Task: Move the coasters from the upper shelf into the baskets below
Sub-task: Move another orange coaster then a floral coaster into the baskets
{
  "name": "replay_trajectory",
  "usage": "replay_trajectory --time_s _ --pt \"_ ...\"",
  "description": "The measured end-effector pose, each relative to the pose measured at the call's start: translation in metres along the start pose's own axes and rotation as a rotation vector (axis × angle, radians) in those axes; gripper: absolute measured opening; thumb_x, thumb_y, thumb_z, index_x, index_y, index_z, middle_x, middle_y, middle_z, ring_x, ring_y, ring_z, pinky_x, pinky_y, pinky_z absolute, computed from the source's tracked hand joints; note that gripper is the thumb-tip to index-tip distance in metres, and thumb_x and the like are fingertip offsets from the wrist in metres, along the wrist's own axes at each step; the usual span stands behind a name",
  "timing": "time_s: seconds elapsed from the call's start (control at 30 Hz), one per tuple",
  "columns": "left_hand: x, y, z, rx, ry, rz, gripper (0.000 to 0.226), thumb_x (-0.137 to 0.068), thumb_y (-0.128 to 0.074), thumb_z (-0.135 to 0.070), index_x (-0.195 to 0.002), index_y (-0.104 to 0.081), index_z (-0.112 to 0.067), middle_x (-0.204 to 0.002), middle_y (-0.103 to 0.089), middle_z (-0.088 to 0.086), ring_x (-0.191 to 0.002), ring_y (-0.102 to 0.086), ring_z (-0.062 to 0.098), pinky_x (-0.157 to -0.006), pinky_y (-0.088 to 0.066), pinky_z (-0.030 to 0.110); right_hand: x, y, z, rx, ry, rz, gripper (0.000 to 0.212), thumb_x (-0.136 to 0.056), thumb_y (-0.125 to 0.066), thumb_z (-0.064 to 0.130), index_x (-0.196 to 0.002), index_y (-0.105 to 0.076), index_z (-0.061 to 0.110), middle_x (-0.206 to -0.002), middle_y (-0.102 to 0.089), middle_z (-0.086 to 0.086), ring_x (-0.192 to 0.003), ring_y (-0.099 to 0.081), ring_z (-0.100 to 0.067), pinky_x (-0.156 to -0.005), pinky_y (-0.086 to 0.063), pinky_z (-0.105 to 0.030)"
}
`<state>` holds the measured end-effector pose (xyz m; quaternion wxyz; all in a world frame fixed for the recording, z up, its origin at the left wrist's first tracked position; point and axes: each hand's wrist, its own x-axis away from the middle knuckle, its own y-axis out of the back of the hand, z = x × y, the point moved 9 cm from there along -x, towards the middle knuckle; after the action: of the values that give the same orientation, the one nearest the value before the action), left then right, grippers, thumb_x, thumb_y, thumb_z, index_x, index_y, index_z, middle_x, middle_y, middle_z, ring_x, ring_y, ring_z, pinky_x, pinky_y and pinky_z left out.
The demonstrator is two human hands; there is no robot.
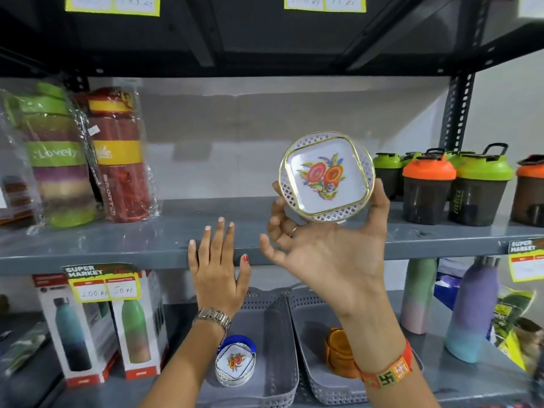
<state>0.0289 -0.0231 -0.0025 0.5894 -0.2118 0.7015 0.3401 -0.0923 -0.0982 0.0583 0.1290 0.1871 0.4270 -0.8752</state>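
My right hand (pixel 329 245) holds up a round white coaster set (pixel 326 176) with a gold rim, a lattice edge and a flower print, in front of the upper shelf (pixel 123 245). My left hand (pixel 219 266) is open, its fingers spread against that shelf's front edge. Below stand two grey perforated baskets. The left basket (pixel 276 387) contains a stack of similar flowered coasters (pixel 235 362) with a blue piece behind them. An orange coaster stack (pixel 338 351) sits in the right basket (pixel 315 375), partly hidden by my right forearm.
Wrapped bottles (pixel 117 154) stand at the upper shelf's left, and shaker bottles (pixel 429 189) with green and orange lids at its right. On the lower shelf are boxed bottles (pixel 135 328) at left and pastel bottles (pixel 471 310) at right. Price tags (pixel 103 282) hang from shelf edges.
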Motion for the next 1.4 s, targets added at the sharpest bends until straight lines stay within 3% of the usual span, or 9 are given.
replay_trajectory --time_s 0.13,0.3,0.67,0.77,0.97,1.17,1.23,1.33,1.4 --pt "0.0 0.0 -0.001 -0.004 -0.005 -0.013 0.057 -0.087 -0.035 -0.037 -0.138 -0.037 -0.011 -0.141 -0.044 0.013 -0.132 -0.033 0.028 -0.115 -0.007 0.042 0.003 -0.018 -0.006 -0.036 -0.077 0.158 0.1 -0.068 -0.052 0.076 -0.136 -0.045 0.004 -0.113 -0.051 -0.01 -0.102 -0.046 -0.023 -0.096 -0.041 -0.042" --pt "0.0 0.0 -0.001 -0.013 -0.006 -0.013 0.057 -0.087 -0.034 -0.037 -0.138 -0.038 -0.011 -0.142 -0.043 0.012 -0.132 -0.032 0.028 -0.115 -0.005 0.04 0.006 -0.008 -0.009 -0.045 -0.087 0.117 0.099 -0.066 -0.057 0.073 -0.132 -0.048 0.0 -0.111 -0.052 -0.012 -0.099 -0.048 -0.024 -0.096 -0.044 -0.04" --pt "-0.001 0.002 -0.002 -0.053 -0.035 -0.004 0.055 -0.089 -0.037 -0.036 -0.134 -0.048 -0.007 -0.14 -0.047 0.012 -0.125 -0.045 0.031 -0.113 -0.012 0.042 0.061 0.117 -0.08 -0.132 -0.222 -0.214 0.086 -0.06 -0.075 0.06 -0.122 -0.061 0.002 -0.102 -0.059 -0.025 -0.087 -0.062 -0.032 -0.097 -0.049 -0.05" --pt "-0.001 0.003 -0.003 -0.057 -0.029 -0.007 0.055 -0.088 -0.039 -0.034 -0.134 -0.049 -0.007 -0.141 -0.047 0.011 -0.126 -0.045 0.031 -0.113 -0.013 0.043 0.068 0.162 -0.102 -0.155 -0.305 -0.419 0.089 -0.054 -0.083 0.052 -0.122 -0.061 -0.001 -0.105 -0.061 -0.031 -0.083 -0.066 -0.036 -0.084 -0.056 -0.053" --pt "0.001 0.0 0.0 -0.059 -0.02 -0.007 0.055 -0.088 -0.038 -0.035 -0.136 -0.047 -0.009 -0.142 -0.046 0.009 -0.128 -0.043 0.028 -0.113 -0.014 0.044 0.067 0.239 -0.135 -0.189 -0.402 -0.75 0.067 -0.059 -0.079 0.043 -0.111 -0.066 0.001 -0.116 -0.064 -0.025 -0.097 -0.066 -0.039 -0.071 -0.06 -0.046" --pt "0.003 -0.003 0.001 -0.067 -0.026 -0.028 0.054 -0.089 -0.037 -0.035 -0.136 -0.047 -0.009 -0.141 -0.046 0.009 -0.129 -0.042 0.027 -0.113 -0.013 0.043 0.053 0.297 -0.165 0.061 -0.469 -0.84 0.056 -0.086 -0.058 0.05 -0.117 -0.059 0.004 -0.11 -0.065 -0.016 -0.1 -0.062 -0.03 -0.064 -0.061 -0.036" --pt "0.003 -0.004 0.001 -0.064 -0.026 -0.038 0.055 -0.089 -0.037 -0.035 -0.136 -0.047 -0.01 -0.141 -0.047 0.008 -0.129 -0.041 0.026 -0.114 -0.013 0.043 0.049 0.305 -0.175 0.176 -0.511 -0.848 0.05 -0.092 -0.05 0.048 -0.115 -0.059 0.004 -0.107 -0.065 -0.016 -0.088 -0.067 -0.03 -0.057 -0.062 -0.034" --pt "0.003 -0.005 0.002 -0.066 -0.027 -0.046 0.054 -0.089 -0.037 -0.036 -0.135 -0.048 -0.01 -0.141 -0.047 0.008 -0.13 -0.04 0.025 -0.114 -0.011 0.042 0.045 0.313 -0.183 0.381 -0.572 -0.891 0.035 -0.098 -0.045 0.036 -0.1 -0.058 0.004 -0.073 -0.072 -0.01 -0.052 -0.07 -0.021 -0.044 -0.056 -0.022" --pt "0.003 -0.005 0.002 -0.071 -0.028 -0.049 0.055 -0.089 -0.037 -0.036 -0.135 -0.048 -0.01 -0.141 -0.047 0.007 -0.13 -0.038 0.024 -0.115 -0.011 0.041 0.039 0.319 -0.187 0.497 -0.584 -0.922 0.028 -0.1 -0.046 0.026 -0.109 -0.052 0.001 -0.064 -0.068 -0.009 -0.041 -0.066 -0.016 -0.038 -0.051 -0.018"
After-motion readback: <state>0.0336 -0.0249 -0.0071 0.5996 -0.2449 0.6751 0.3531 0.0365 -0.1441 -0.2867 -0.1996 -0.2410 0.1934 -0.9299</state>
